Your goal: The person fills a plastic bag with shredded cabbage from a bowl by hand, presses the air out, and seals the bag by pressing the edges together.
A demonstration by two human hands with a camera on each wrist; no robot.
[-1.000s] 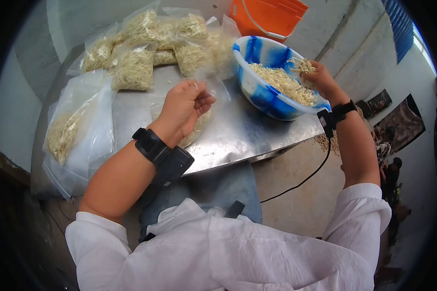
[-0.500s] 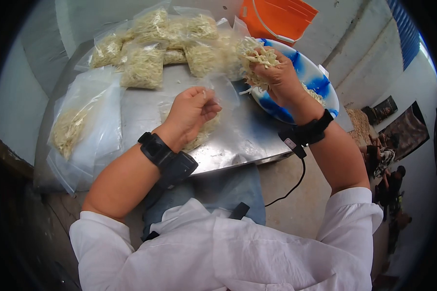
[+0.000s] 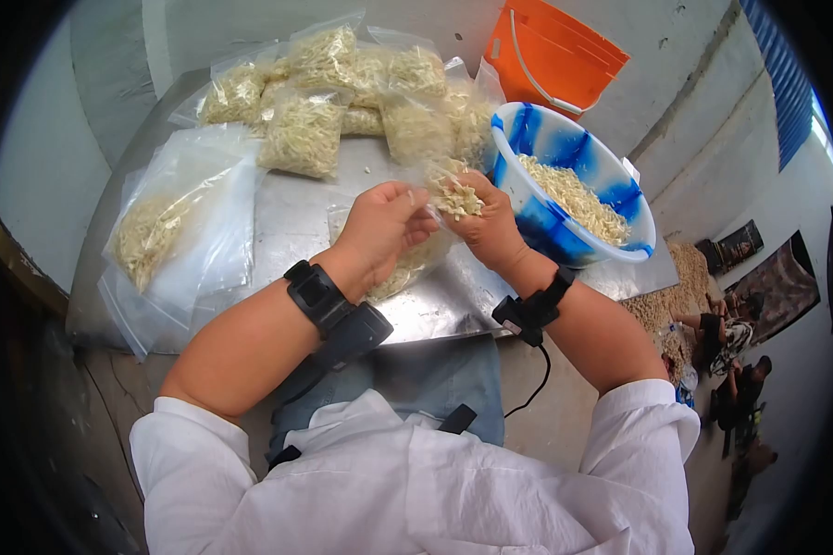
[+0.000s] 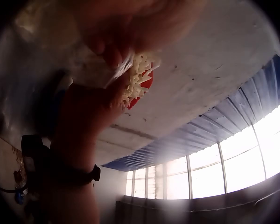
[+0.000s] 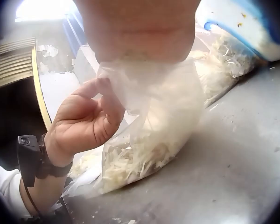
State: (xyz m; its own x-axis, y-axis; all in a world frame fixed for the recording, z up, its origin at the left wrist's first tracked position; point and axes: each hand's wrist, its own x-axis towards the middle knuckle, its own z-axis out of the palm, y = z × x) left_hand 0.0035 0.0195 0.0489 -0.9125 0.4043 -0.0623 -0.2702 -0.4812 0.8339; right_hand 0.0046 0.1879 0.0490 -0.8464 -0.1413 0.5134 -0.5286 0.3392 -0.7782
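Note:
The left hand [image 3: 378,231] pinches the rim of a clear plastic bag [image 5: 151,135], whose bottom holds pale shreds and rests on the metal table. At the bag's mouth, the right hand [image 3: 491,227] grips a clump of pale shredded pieces [image 3: 455,196]. In the left wrist view the shreds [image 4: 141,77] stick out past the right hand's fingers. The left hand [image 5: 86,119] shows thumb and forefinger together on the plastic in the right wrist view. A blue and white bowl [image 3: 534,199] with more shreds [image 3: 574,196] stands right of the right hand.
Several filled bags [image 3: 304,134] lie along the back of the metal table [image 3: 287,217]. Flat clear bags [image 3: 215,236] are stacked at the left, with a clump of shreds on or in them. An orange bucket [image 3: 555,55] is behind the bowl. People are at the far right.
The right hand has come from the bowl, leftward and down with a clump of shreds, to the mouth of the bag. The left hand keeps its pinch on the bag.

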